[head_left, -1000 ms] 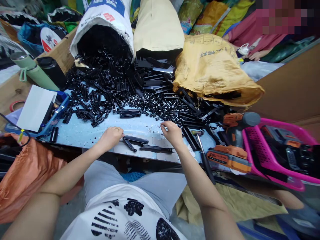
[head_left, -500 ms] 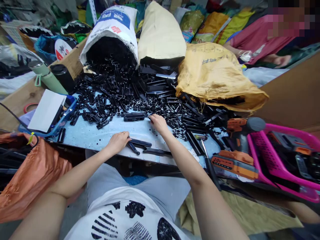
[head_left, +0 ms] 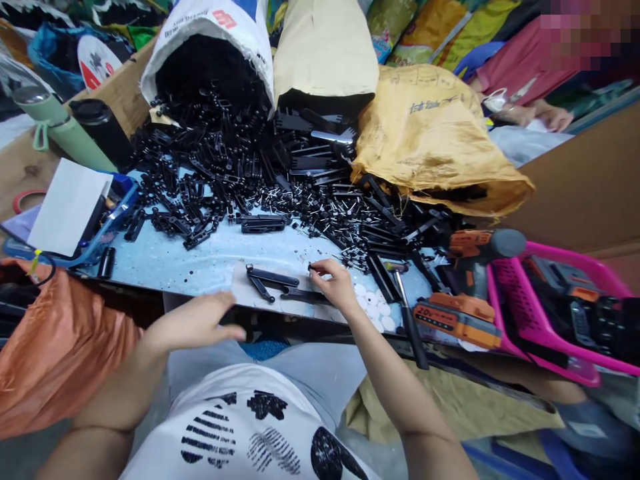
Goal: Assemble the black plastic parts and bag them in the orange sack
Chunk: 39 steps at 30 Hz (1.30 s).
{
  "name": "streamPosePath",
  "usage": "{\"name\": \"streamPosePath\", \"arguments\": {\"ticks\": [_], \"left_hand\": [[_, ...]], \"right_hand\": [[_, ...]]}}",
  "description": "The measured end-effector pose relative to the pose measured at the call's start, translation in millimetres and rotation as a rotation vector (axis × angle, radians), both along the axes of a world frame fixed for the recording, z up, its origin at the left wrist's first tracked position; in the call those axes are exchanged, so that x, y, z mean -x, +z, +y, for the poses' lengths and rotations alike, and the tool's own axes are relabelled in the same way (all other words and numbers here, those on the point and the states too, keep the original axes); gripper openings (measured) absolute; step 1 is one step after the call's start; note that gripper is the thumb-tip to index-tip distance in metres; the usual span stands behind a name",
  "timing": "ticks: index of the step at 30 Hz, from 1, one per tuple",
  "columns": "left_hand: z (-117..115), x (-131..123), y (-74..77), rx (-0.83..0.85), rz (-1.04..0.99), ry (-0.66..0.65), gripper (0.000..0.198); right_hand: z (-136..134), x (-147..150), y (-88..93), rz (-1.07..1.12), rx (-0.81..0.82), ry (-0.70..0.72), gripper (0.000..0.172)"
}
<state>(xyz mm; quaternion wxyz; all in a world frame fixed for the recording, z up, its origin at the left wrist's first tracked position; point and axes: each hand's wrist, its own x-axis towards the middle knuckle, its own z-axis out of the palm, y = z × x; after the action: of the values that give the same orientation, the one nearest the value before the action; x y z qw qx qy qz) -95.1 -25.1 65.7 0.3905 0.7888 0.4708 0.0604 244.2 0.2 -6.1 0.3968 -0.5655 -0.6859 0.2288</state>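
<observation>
My right hand [head_left: 336, 285] is over the front of the pale blue table [head_left: 200, 257], fingers pinched on a small black piece at its fingertips. Just to its left lie flat black metal arms [head_left: 273, 280] joined together on the table. My left hand [head_left: 200, 321] hangs below the table's front edge above my lap, blurred, fingers loosely extended and holding nothing I can see. A big heap of black metal parts and small screws [head_left: 240, 167] covers the table behind.
Three sacks lie open at the back: white [head_left: 210, 40], beige [head_left: 323, 53], yellow [head_left: 430, 133]. An orange cordless drill [head_left: 463, 293] and a pink basket [head_left: 550, 313] are at right. A blue tray with a white card [head_left: 67, 207] and bottles are left. Another person sits far right.
My left hand has left the black arms and dropped below the table edge. My right hand came back from the heap to the front, beside the arms, pinching a small piece.
</observation>
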Motion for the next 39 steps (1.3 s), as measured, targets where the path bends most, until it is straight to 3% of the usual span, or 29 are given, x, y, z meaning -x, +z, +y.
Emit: {"name": "streamPosePath", "arguments": {"ticks": [1, 3, 4, 7, 9, 10, 12, 14, 17, 19, 22, 26, 33, 37, 39], "left_hand": [[1, 9, 6.4, 0.166, -0.194, -0.113, 0.074], [9, 17, 14.3, 0.411, -0.629, -0.101, 0.074], [13, 14, 16.1, 0.489, -0.847, 0.013, 0.074], [22, -10, 15.3, 0.630, -1.376, 0.515, 0.068], [22, -28, 11.1, 0.707, -1.542, 0.742, 0.063], [20, -36, 8.0, 0.717, -1.558, 0.796, 0.060], [14, -49, -0.3, 0.619, -1.467, 0.806, 0.053], [9, -62, -10.4, 0.360, -1.221, 0.694, 0.044], [9, -86, -28.0, -0.168, -0.674, 0.306, 0.035], [16, -104, -40.8, -0.439, -0.330, 0.024, 0.040], [29, -124, -58.8, -0.573, 0.009, -0.189, 0.053], [36, -128, -71.4, -0.584, 0.141, -0.267, 0.061], [37, -126, -71.9, -0.589, 0.101, -0.292, 0.064], [21, -116, -70.5, -0.655, 0.020, -0.203, 0.050], [5, -106, -69.8, -0.649, 0.038, -0.062, 0.039]], "right_hand": [[-2, 0, -2.3, 0.043, 0.012, -0.024, 0.015], [-4, 3, -6.1, 0.165, 0.035, -0.067, 0.019], [-5, 7, -7.1, 0.226, 0.040, -0.079, 0.019], [-12, 18, -6.1, 0.280, 0.007, -0.058, 0.017], [-18, 24, -3.9, 0.178, -0.071, -0.033, 0.016], [-21, 26, -2.9, 0.103, -0.120, -0.025, 0.016], [-26, 28, -2.3, -0.042, -0.217, -0.014, 0.017], [-30, 28, -3.9, -0.145, -0.274, 0.029, 0.021], [-34, 26, -10.1, -0.217, -0.295, 0.108, 0.028], [-37, 23, -16.4, -0.239, -0.291, 0.138, 0.033], [-41, 16, -27.6, -0.267, -0.260, 0.141, 0.043], [-40, 7, -38.0, -0.360, -0.230, 0.186, 0.046], [-24, -11, -37.0, -0.405, -0.200, 0.442, 0.042], [-27, -9, -19.6, -0.451, -0.210, 0.375, 0.044], [-27, 6, -8.4, -0.446, -0.257, 0.280, 0.044]]}}
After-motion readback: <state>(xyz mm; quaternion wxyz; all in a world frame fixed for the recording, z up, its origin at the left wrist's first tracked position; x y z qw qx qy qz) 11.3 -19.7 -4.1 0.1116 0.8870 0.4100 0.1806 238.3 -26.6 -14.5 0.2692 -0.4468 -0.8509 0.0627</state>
